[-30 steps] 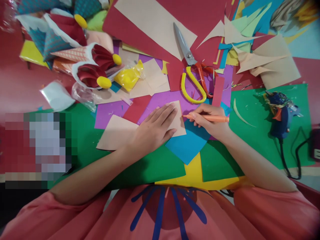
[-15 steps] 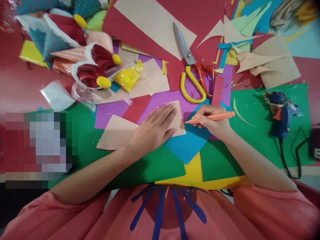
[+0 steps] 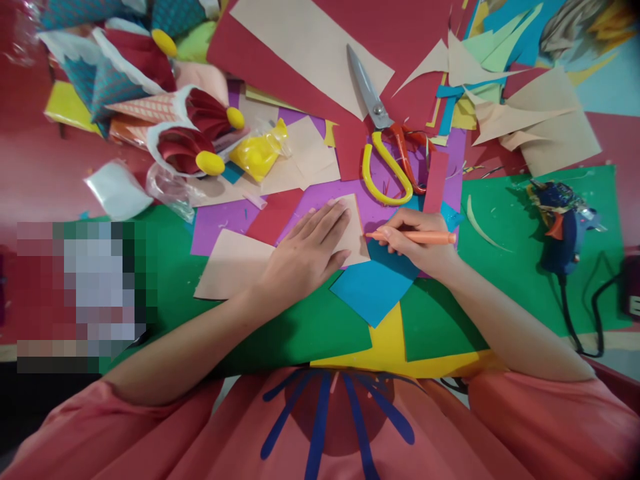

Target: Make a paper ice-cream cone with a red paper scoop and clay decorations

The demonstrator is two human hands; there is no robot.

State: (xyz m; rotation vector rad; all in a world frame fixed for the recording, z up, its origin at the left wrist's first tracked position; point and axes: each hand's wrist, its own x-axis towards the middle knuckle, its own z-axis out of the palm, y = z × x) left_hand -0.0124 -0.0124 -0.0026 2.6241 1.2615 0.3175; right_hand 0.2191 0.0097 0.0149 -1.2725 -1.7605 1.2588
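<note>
My left hand (image 3: 310, 250) lies flat with its fingers stretched over a beige sheet of craft paper (image 3: 356, 230), pressing on it. Pinched in my right hand (image 3: 420, 240) is an orange marker (image 3: 434, 237), its tip at the right edge of that sheet. Another beige piece (image 3: 233, 263) shows to the left, partly beneath my left wrist. A blue sheet (image 3: 376, 293) lies just below the marker tip, on green sheets (image 3: 310, 333). Scissors (image 3: 383, 127) with one yellow and one red handle rest beyond my hands, blades partly apart.
At the upper left are several paper cones (image 3: 170, 143) with white trim and a yellow candy packet (image 3: 259, 150). A blue glue gun (image 3: 561, 237) with a black cord lies at the right. Beige paper offcuts (image 3: 505, 117) are scattered at the upper right.
My right hand and the marker have shifted slightly left and up along the sheet's right edge, and the marker lies more level. The left hand stays on the paper.
</note>
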